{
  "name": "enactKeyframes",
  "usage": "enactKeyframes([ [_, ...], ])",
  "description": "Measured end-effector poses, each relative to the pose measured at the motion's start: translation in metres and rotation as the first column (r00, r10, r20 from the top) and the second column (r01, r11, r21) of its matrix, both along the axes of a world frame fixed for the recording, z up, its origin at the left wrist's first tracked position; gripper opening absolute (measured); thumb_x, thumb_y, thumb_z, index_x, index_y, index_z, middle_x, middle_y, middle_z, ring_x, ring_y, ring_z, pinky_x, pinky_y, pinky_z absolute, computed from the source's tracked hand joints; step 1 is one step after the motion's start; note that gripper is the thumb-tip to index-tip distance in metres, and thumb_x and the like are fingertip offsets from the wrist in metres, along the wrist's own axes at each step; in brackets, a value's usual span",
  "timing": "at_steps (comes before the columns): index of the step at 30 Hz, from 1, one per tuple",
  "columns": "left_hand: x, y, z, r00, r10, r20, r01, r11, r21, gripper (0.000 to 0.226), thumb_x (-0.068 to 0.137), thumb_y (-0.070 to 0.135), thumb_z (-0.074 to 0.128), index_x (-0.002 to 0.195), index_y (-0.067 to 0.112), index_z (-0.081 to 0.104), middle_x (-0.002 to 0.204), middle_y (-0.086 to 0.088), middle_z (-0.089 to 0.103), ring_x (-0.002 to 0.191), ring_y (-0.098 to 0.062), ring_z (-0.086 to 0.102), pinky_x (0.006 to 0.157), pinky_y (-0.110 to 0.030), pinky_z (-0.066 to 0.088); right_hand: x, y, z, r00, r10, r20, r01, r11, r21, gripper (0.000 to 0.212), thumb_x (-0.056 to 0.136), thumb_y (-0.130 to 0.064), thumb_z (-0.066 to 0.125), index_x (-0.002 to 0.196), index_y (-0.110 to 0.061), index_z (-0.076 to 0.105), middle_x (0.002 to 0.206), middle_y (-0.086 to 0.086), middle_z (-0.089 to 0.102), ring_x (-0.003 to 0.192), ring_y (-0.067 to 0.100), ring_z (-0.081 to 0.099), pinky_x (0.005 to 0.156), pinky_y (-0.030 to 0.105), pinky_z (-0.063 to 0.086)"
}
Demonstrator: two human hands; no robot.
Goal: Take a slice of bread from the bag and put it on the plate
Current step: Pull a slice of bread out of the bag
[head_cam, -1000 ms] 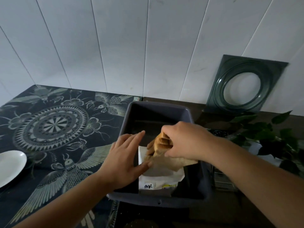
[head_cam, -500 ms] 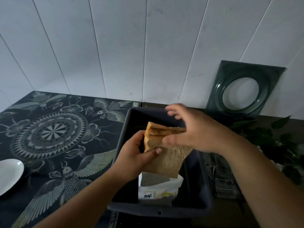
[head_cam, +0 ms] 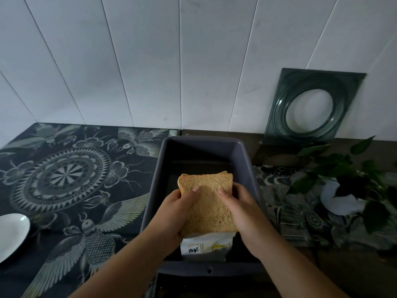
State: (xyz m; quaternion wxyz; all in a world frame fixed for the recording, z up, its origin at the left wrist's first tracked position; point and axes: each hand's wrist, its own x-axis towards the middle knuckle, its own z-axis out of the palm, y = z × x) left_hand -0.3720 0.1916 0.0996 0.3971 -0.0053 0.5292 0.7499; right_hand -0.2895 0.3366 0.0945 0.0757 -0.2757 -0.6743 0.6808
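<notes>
A stack of brown bread slices (head_cam: 208, 203) sticks up out of a white paper bag (head_cam: 205, 246) that stands in a grey plastic bin (head_cam: 204, 147). My left hand (head_cam: 174, 214) grips the stack's left edge, thumb on the front slice. On the right edge sits my right hand (head_cam: 240, 209), its thumb also pressed on the front slice. The bag's lower part shows below the bread, with a printed label. A white plate (head_cam: 11, 233) lies at the far left on the patterned mat, partly cut off by the frame edge.
A dark mat with bird and mandala print (head_cam: 64, 179) covers the counter to the left. A green glass square dish (head_cam: 311, 108) leans on the white panelled wall. A leafy plant in a white pot (head_cam: 343, 190) stands to the right of the bin.
The bread has been pulled further up out of the bag. My right hand has come down from the top to the stack's right edge, and both hands now hold it upright, facing me.
</notes>
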Motion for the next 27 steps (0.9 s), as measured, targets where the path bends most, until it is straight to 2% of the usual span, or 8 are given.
enactKeyframes([
  [3,0.002,0.003,0.001,1.0,-0.005,0.027,0.006,0.998,-0.057,0.037,0.091,0.031,0.064,0.118,0.005,0.061,0.104,-0.019,0.074,0.093,-0.037,0.072,0.071,-0.047,0.059,0.001,-0.003,-0.003,0.999,-0.02,0.028,0.021,0.999,-0.038,0.024,0.088,-0.042,0.066,0.11,-0.036,0.06,0.109,-0.002,0.072,0.101,0.019,0.068,0.095,0.051,0.053],
  [6,0.0,0.0,0.002,0.997,-0.039,0.062,0.04,0.999,-0.011,0.037,0.092,0.031,0.061,0.114,0.001,0.065,0.109,-0.024,0.071,0.097,-0.04,0.07,0.074,-0.051,0.059,0.004,-0.001,-0.003,0.998,-0.069,-0.006,0.068,0.99,-0.127,0.022,0.092,-0.031,0.065,0.114,-0.029,0.062,0.106,0.002,0.075,0.095,0.02,0.072,0.089,0.049,0.056],
  [9,0.003,-0.004,0.005,0.997,-0.058,0.04,0.056,0.997,0.062,0.037,0.087,0.027,0.063,0.113,0.001,0.067,0.108,-0.021,0.072,0.097,-0.036,0.071,0.068,-0.041,0.06,0.008,0.0,0.0,0.992,-0.119,-0.045,0.1,0.95,-0.296,0.022,0.094,-0.025,0.063,0.115,-0.018,0.064,0.099,0.006,0.078,0.09,0.024,0.074,0.076,0.044,0.059],
  [12,0.011,-0.013,0.009,0.995,-0.085,-0.043,0.088,0.994,0.068,0.043,0.08,0.023,0.072,0.122,0.016,0.062,0.108,-0.013,0.074,0.096,-0.03,0.072,0.065,-0.034,0.058,0.015,0.0,0.007,0.991,-0.116,-0.074,0.075,0.907,-0.415,0.023,0.095,-0.024,0.06,0.115,-0.013,0.064,0.099,0.011,0.077,0.091,0.028,0.074,0.069,0.041,0.058],
  [16,0.024,-0.025,0.015,0.97,-0.209,-0.124,0.206,0.978,-0.038,0.048,0.073,0.024,0.076,0.119,0.034,0.063,0.104,-0.008,0.072,0.083,-0.019,0.069,0.062,-0.03,0.05,0.03,0.001,0.016,0.99,-0.051,-0.132,-0.014,0.891,-0.453,0.036,0.085,-0.025,0.067,0.12,-0.016,0.062,0.103,0.009,0.077,0.095,0.026,0.073,0.069,0.039,0.059],
  [21,0.034,-0.042,0.016,0.977,-0.168,-0.13,0.166,0.986,-0.027,0.052,0.078,0.016,0.077,0.125,0.025,0.059,0.113,-0.016,0.068,0.087,-0.024,0.067,0.066,-0.034,0.051,0.057,0.004,0.023,0.943,0.278,-0.183,-0.331,0.846,-0.419,0.062,0.077,-0.01,0.077,0.13,-0.031,0.051,0.12,0.006,0.072,0.111,0.026,0.067,0.083,0.036,0.059],
  [25,0.048,-0.053,0.015,0.978,-0.18,-0.103,0.175,0.983,-0.053,0.051,0.071,0.024,0.075,0.117,0.005,0.063,0.092,-0.011,0.071,0.075,-0.018,0.066,0.061,-0.031,0.05,0.072,0.0,0.017,0.946,0.298,-0.127,-0.324,0.873,-0.365,0.08,0.07,-0.006,0.081,0.138,-0.025,0.042,0.122,0.008,0.07,0.114,0.026,0.066,0.09,0.037,0.056],
  [27,0.057,-0.06,0.013,0.977,-0.192,-0.097,0.188,0.981,-0.049,0.052,0.072,0.025,0.081,0.118,0.008,0.062,0.102,-0.013,0.072,0.085,-0.022,0.069,0.068,-0.035,0.053,0.078,-0.004,0.014,0.951,0.276,-0.136,-0.307,0.873,-0.379,0.081,0.069,-0.006,0.081,0.138,-0.024,0.043,0.122,0.009,0.071,0.114,0.026,0.066,0.087,0.035,0.057],
])
